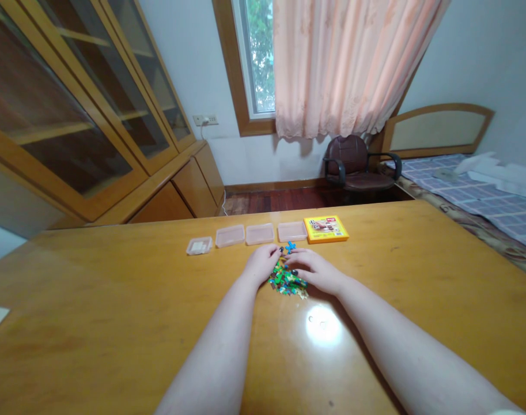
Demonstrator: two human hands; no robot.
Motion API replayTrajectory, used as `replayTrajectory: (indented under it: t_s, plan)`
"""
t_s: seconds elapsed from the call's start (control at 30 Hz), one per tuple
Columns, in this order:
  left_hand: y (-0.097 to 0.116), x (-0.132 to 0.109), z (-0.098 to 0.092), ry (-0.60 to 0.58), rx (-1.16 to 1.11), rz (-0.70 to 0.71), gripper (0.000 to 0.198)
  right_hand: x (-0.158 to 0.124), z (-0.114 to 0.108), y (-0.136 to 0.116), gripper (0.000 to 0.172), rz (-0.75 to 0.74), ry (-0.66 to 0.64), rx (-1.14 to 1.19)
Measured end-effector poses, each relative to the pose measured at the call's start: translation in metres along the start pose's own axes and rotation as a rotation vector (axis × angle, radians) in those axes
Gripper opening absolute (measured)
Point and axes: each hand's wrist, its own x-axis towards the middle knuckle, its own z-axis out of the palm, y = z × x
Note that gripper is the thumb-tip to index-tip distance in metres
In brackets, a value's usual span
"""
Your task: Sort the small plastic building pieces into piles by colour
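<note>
Hands (261,265) (317,271) around multicoloured pieces (284,280); yellow box (327,238); dark lettering (313,223) illegible

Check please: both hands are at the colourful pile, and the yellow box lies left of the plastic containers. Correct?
No: the head view shows the yellow box lying right of the plastic containers. The left hand and right hand are at the colourful pile.

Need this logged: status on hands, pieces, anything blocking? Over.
Left hand at left of the pile of small pieces; right hand at right. Blue piece just beyond. Trays, yellow box farther back, not blocking.
</note>
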Motion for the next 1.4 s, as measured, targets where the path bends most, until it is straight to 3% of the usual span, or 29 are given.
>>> replayTrajectory:
  t_s: [0.17,0.63,0.87,1.13,1.4]
  plan:
    - [-0.001,0.001,0.001,-0.002,-0.012,-0.018,0.032,0.0,0.007,0.002,0.041,0.03,-0.109,-0.085]
    - [-0.004,0.001,0.003,0.008,0.012,0.009,0.031,0.001,0.008,0.001,0.039,-0.013,0.014,0.123]
    - [-0.004,0.002,0.004,0.018,-0.02,0.008,0.031,0.004,0.009,-0.01,0.038,-0.026,-0.091,0.014]
    - [0.0,0.002,0.002,0.013,-0.055,-0.025,0.032,0.0,0.016,0.006,0.03,0.073,0.08,0.129]
    - [-0.002,0.002,0.002,0.025,-0.07,-0.009,0.033,0.003,0.009,-0.001,0.019,0.216,0.299,-0.043]
